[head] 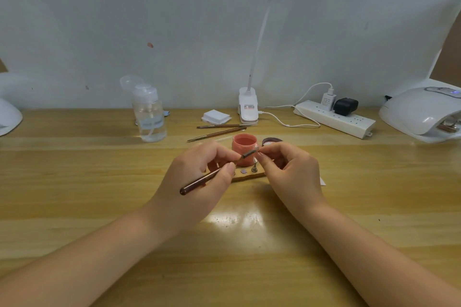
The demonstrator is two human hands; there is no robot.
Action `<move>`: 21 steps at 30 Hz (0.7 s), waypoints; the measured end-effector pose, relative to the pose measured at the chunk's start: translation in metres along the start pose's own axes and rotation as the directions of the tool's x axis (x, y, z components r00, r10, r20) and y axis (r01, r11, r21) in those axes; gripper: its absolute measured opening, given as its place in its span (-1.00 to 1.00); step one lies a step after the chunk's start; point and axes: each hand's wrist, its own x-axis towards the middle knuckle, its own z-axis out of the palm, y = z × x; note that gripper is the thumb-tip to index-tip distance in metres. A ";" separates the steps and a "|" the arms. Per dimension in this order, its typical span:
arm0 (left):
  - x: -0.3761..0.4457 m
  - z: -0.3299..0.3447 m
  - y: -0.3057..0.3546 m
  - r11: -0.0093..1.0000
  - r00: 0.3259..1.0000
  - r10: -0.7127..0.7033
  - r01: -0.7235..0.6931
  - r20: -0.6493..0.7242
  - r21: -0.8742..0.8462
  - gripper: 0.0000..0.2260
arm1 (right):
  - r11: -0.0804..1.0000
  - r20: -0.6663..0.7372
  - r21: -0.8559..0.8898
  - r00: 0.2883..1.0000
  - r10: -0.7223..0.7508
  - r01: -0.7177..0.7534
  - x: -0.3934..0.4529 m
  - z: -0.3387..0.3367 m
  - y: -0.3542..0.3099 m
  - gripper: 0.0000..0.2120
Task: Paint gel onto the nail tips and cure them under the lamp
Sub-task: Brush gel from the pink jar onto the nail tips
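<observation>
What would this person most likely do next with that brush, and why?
Probably stroke gel along the nail tip. The left hand grips the brush with its head already at the tip, which the right hand pinches just above the open pink gel pot; the curing lamp waits far right.

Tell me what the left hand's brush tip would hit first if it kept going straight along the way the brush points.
The left hand holds the brush pointing up and to the right. Its tip sits right at the nail tip pinched by the right hand, so that comes first; the pink gel jar lies just behind, though depth is unclear.
</observation>
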 end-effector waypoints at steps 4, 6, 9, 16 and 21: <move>-0.003 -0.002 0.003 1.000 0.999 0.007 -0.008 -0.045 -0.027 -0.89 | 1.000 -0.015 0.021 1.000 0.010 -0.010 0.000 0.000 0.000 -0.92; -0.001 -0.001 0.004 1.000 0.997 -0.004 0.002 -0.077 -0.026 -0.88 | 1.000 -0.011 0.021 1.000 0.000 0.000 0.000 0.000 0.000 -0.92; 0.000 0.001 0.004 1.000 0.998 0.007 -0.007 -0.056 0.000 -0.86 | 1.000 0.000 0.018 1.000 -0.017 0.017 -0.001 0.000 0.000 -0.90; -0.004 -0.001 0.001 0.999 0.992 0.046 -0.043 -0.114 0.024 -0.81 | 0.999 -0.004 0.037 1.000 -0.014 0.015 -0.001 0.000 -0.001 -0.91; -0.003 0.003 -0.001 1.000 0.996 0.002 0.001 -0.084 0.027 -0.87 | 0.999 0.016 0.033 1.000 -0.020 0.020 -0.001 0.000 -0.001 -0.90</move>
